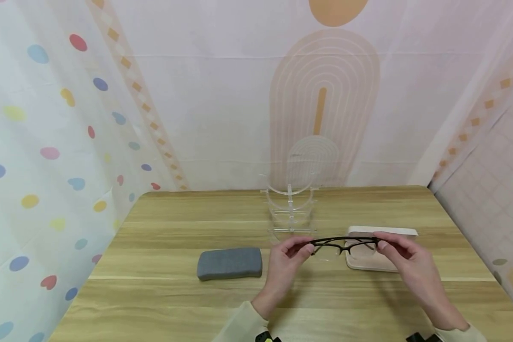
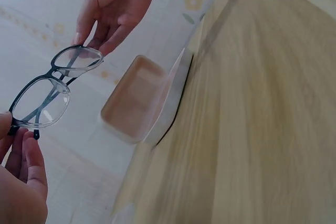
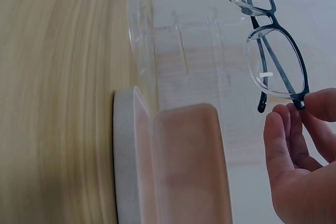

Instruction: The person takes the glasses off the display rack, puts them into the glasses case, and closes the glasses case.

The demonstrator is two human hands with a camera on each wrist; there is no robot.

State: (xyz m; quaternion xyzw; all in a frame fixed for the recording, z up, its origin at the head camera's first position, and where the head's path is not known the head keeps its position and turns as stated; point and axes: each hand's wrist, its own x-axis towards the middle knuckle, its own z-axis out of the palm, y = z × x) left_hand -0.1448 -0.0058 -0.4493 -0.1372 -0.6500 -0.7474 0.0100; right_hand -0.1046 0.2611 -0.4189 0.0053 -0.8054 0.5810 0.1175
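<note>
Black-framed eyeglasses [image 1: 345, 248] are held up over the table between both hands. My left hand [image 1: 282, 266] pinches one end of the frame between thumb and fingers. At the opposite end, my right hand [image 1: 416, 266] pinches the other corner. The temples are folded and cross behind the lenses, as the right wrist view shows for these glasses [image 3: 274, 22]. Below and behind them lies an open glasses case [image 1: 367, 263], pale outside with a pinkish lining; its inside [image 2: 131, 100] shows in the left wrist view.
A closed grey glasses case [image 1: 230, 264] lies left of my left hand. Toward the back stands a clear tiered display rack [image 1: 290, 204]. The wood-grain table [image 1: 162, 294] meets a patterned curtain [image 1: 222, 118] at its back and sides.
</note>
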